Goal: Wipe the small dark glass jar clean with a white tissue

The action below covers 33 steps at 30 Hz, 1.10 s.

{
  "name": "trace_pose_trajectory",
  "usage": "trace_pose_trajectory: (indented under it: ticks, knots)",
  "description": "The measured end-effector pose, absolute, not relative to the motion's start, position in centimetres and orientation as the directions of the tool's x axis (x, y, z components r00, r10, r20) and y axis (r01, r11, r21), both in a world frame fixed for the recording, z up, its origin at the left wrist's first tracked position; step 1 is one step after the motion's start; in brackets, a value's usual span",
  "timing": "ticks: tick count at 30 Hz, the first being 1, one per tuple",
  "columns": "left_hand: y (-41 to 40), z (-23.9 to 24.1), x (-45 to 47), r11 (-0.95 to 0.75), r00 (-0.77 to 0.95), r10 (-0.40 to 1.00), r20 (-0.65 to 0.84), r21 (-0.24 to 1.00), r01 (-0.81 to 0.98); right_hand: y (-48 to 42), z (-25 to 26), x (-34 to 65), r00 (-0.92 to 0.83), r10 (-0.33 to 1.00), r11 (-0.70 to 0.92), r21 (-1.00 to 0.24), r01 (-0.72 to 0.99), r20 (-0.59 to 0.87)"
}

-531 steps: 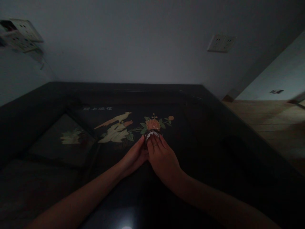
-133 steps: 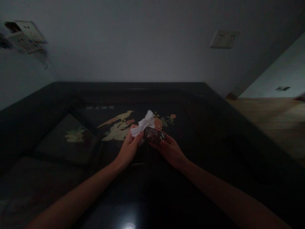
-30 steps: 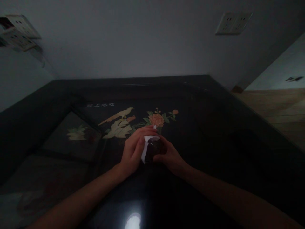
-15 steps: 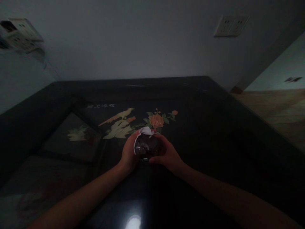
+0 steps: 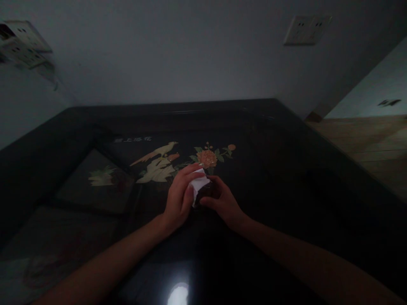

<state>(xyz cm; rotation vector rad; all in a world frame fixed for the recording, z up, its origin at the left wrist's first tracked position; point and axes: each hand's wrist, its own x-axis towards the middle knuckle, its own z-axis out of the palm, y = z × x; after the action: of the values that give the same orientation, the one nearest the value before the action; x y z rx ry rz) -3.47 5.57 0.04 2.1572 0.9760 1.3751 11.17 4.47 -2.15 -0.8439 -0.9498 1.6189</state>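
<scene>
A small dark, shiny object, glass-like and rounded, is between my hands over the middle of the black tabletop. Its kind is hard to make out in the dim light. My left hand presses a white cloth or tissue over its top and left side, fingers and thumb closed on the cloth. From the right, my right hand grips the object, with its thumb in front and fingers behind. Most of the object is hidden by the cloth and fingers.
The glossy table carries a bird picture, an orange flower picture and pale lettering. Behind it rises a grey wall with sockets at right and left. Wooden floor shows at right.
My left hand has moved from the object's left side up over its top, bringing the white cloth across it. My right hand keeps its hold. The view has shifted slightly.
</scene>
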Motion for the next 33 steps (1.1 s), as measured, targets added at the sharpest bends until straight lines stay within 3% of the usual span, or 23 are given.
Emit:
trace_pose_trajectory:
  ticks: [3,5,7,10,13,16,20,25,28,33]
  knots:
    - [6.0,0.1,-3.9,-0.795,0.425,0.602,0.676,0.461,0.394,4.4,-2.1,11.1,-0.217,0.976,-0.117,-0.914,-0.388,-0.033]
    - [6.1,0.4,-4.0,-0.829,0.474,0.555,0.684,0.410,0.380,4.3,-2.3,11.0,-0.223,0.975,-0.101,-0.922,-0.374,-0.017]
    - [6.0,0.6,-4.0,-0.814,0.449,0.579,0.680,0.460,0.353,4.3,-2.4,10.9,-0.227,0.974,-0.104,-0.923,-0.369,-0.019]
    - [5.7,1.0,-3.7,-0.675,0.321,0.736,0.596,0.681,0.285,4.2,-2.6,10.8,-0.207,0.978,-0.114,-0.920,-0.374,-0.037]
    - [5.9,1.2,-3.3,-0.404,0.191,0.906,0.378,0.906,0.126,4.2,-2.7,10.9,-0.213,0.975,-0.143,-0.924,-0.355,-0.069]
    - [6.5,0.9,-3.1,-0.051,0.072,0.996,0.056,0.996,-0.067,4.3,-2.7,10.9,-0.239,0.968,-0.167,-0.917,-0.362,-0.082]
    - [7.1,0.8,-2.8,0.256,0.034,0.966,-0.258,0.920,-0.297,4.4,-2.8,10.9,-0.274,0.959,-0.177,-0.899,-0.401,-0.066]
    - [7.0,0.9,-2.1,0.447,0.080,0.878,-0.472,0.749,-0.489,4.5,-2.9,10.9,-0.277,0.960,-0.156,-0.911,-0.381,-0.049]
    - [6.5,0.5,-1.9,0.386,-0.030,0.886,-0.463,0.770,-0.508,4.4,-2.8,10.8,-0.259,0.965,-0.142,-0.916,-0.375,-0.043]
    - [5.1,-0.1,-2.0,0.013,-0.093,0.995,-0.028,0.988,-0.154,4.4,-2.6,10.8,-0.204,0.978,-0.130,-0.916,-0.380,-0.054]
